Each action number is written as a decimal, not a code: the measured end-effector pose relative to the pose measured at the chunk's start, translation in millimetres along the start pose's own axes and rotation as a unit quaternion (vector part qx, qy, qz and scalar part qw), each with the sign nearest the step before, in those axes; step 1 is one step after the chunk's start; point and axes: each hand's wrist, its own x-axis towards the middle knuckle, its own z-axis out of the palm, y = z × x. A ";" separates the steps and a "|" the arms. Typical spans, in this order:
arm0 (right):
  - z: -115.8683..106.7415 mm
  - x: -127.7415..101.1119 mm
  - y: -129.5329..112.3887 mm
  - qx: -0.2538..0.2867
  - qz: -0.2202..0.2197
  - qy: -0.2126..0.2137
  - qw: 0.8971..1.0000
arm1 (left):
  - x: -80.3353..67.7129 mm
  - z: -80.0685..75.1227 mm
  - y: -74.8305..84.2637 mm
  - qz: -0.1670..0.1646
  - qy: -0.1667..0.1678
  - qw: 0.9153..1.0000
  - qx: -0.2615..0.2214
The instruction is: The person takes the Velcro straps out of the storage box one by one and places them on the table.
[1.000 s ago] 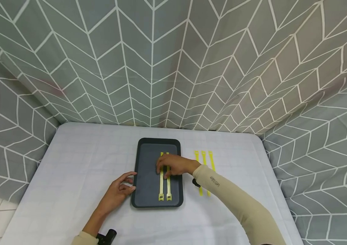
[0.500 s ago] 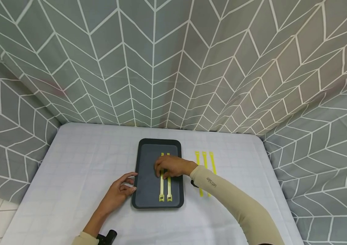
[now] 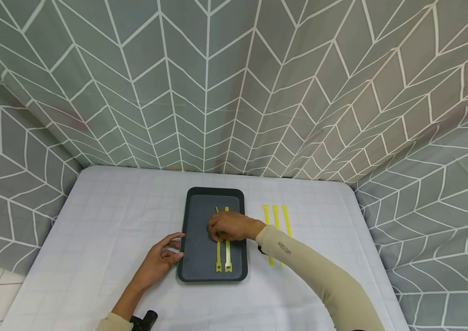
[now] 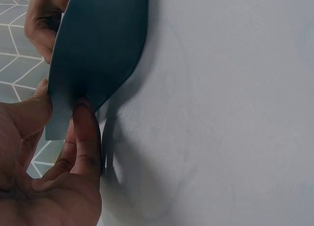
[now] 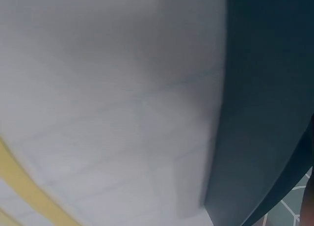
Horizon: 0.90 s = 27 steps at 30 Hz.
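A dark tray (image 3: pixel 200 216) lies mid-table with two yellow straps (image 3: pixel 227 257) side by side on it. My right hand (image 3: pixel 222 230) is over their middle, fingers curled, pinching the left strap (image 3: pixel 218 259), whose far end tilts off line. My left hand (image 3: pixel 176 248) sits at the tray's left rim with relaxed fingertips touching it. The left wrist view shows the left hand's thumb and finger (image 4: pixel 86 132) against the tray's edge (image 4: pixel 98 49). The right wrist view is blurred and shows only the tray's rim (image 5: pixel 265 113) and a strap (image 5: pixel 22 182) on the cloth.
Three more yellow straps (image 3: pixel 276 218) lie in a row on the white tablecloth (image 3: pixel 105 216) right of the tray. Grey patterned curtains (image 3: pixel 217 92) close in the back and both sides. A small black object (image 3: pixel 144 318) sits at the near edge.
The right hand's fingers have curled tighter on the straps. The left strap's far end has shifted, now angled to the left. The left hand stayed put.
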 end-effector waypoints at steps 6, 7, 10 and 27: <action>-0.6 -1.8 -2.3 -0.011 0.006 0.002 1.000 | 0.9 0.2 -0.9 -0.004 0.004 1.000 0.004; -1.1 -2.1 -2.9 -0.009 0.009 0.000 1.000 | 1.2 0.3 -0.9 -0.006 0.004 1.000 0.005; -2.3 -2.3 -4.4 -0.004 0.017 -0.005 1.000 | 1.2 0.3 -1.8 -0.004 0.004 1.000 0.004; -15.9 -1.7 -6.1 0.014 0.013 0.043 0.999 | 1.3 -0.3 -1.5 -0.005 0.003 1.000 0.005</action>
